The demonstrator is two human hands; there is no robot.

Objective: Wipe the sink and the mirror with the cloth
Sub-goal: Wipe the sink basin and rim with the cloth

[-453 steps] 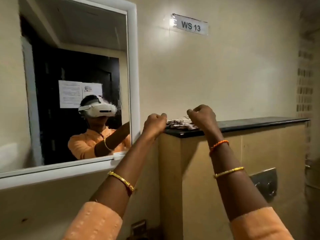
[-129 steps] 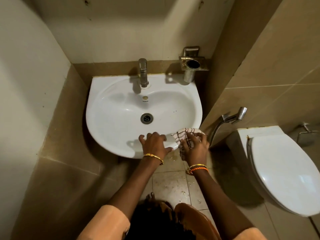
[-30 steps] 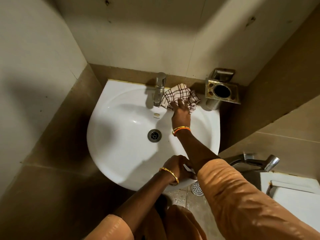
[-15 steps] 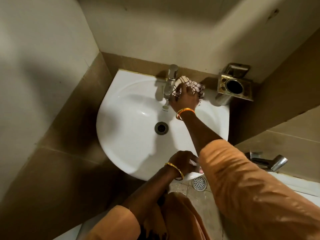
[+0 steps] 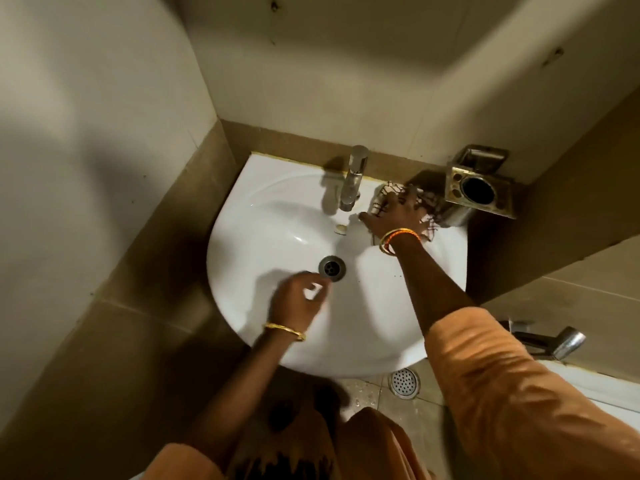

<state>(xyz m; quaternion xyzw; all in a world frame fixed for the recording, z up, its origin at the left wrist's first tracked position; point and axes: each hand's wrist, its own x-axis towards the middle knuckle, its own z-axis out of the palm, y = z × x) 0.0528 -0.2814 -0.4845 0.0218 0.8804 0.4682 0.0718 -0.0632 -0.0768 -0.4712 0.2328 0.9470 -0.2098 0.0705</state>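
Cloth, checked white w/ dark lines, lies on the sink rim at the back right corner, just right of the tap and just left of the metal holder fixed to the wall. Our right hand lies flat on top of it, fingers spread, pressing it down rather than clenching; much of the cloth is hidden under the palm, w/ edges sticking out left and right. Thumb points toward the tap base, nearly touching it. Tight spot there: tap on one side, holder on the other, back wall close behind.

Our left hand hangs over the bowl, near the front, just below-left of the drain. Fingers loosely curled; it looks blurred, w/ a small pale patch at the fingertips, so we can't tell if that grip holds anything.

Bowl interior is open room, esp. the whole left half and front rim. Sink sits in a corner: wall hard against its left edge and back edge. Right edge is free; a floor drain shows below the front rim and a spray nozzle sits well to the right.
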